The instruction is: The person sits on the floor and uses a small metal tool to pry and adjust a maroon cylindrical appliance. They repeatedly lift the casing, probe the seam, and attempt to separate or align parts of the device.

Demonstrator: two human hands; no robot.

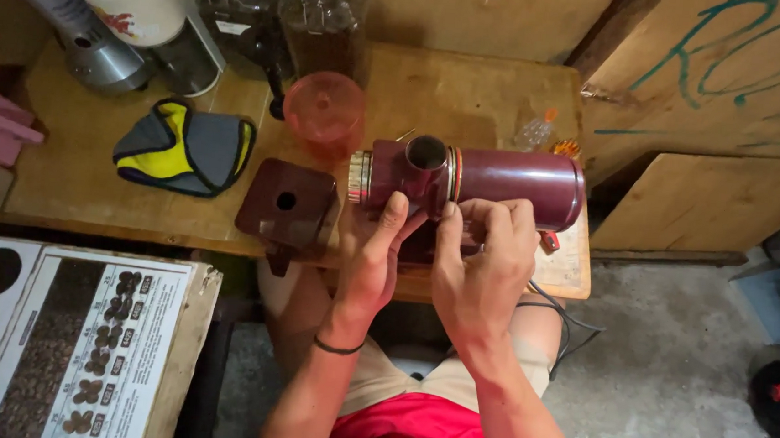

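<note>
A dark red cylindrical metal grinder [466,180] lies on its side near the front edge of the worn wooden table [472,88]. The left hand [374,254] presses open fingers against its near side, seemingly to steady it, while the right hand [483,258] curls its fingers closed around the grinder's lower middle. Just left of the grinder stands a square dark red hopper [286,204], and just behind it an upturned translucent pink plastic lid [324,109].

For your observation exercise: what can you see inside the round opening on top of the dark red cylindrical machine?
The round opening on the dark red cylindrical machine shows only a pale metal rim and dark shadow. Any contents deeper down are hidden.
</note>
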